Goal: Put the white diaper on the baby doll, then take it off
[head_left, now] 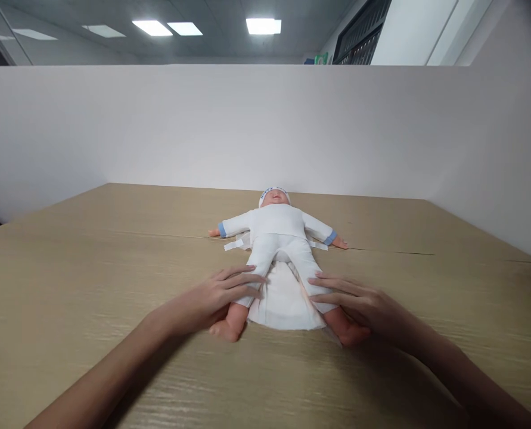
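A baby doll in a white outfit with blue cuffs and a printed white cap lies on its back, arms spread, feet towards me. Beneath its hips an unfolded white diaper is spread, its front part flat between the legs and its tabs sticking out at both sides of the waist. My left hand rests with outstretched fingers on the doll's leg at the left. On the other leg lie the extended fingers of my right hand. Neither hand is wrapped round anything.
The doll lies on a wood-grain table with a thin seam running across it. A pale partition stands behind the table and continues along the right side. Ceiling lights show above it.
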A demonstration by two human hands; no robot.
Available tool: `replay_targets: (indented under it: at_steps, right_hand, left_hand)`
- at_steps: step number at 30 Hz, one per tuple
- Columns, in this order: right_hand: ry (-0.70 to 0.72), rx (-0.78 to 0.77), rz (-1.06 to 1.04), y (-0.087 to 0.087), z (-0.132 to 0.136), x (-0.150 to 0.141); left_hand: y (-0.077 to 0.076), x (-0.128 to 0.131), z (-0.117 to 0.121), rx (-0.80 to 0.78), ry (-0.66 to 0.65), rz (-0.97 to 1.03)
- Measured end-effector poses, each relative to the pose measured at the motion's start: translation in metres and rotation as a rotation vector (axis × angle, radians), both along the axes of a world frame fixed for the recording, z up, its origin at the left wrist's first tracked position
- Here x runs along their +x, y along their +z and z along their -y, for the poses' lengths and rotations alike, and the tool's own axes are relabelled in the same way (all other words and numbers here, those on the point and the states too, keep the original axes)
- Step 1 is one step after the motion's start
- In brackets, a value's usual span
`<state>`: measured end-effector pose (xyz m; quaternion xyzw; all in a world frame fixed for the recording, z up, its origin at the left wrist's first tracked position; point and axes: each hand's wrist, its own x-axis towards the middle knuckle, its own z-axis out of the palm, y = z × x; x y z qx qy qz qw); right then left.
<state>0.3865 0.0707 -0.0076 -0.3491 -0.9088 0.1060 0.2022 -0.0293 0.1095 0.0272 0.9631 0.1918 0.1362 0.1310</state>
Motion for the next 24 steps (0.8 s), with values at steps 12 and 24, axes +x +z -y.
replay_targets:
  at_steps: [12, 24]
  right_hand:
    - [-0.260, -0.033, 0.005, 0.007, 0.035, -0.040]
    - [-0.397, 0.043, -0.158, -0.006, 0.014, -0.062]
  left_hand:
    - [0.008, 0.046, 0.043, -0.064, 0.389, 0.015]
    - [-0.005, 0.054, 0.023, -0.048, 0.511, 0.219]
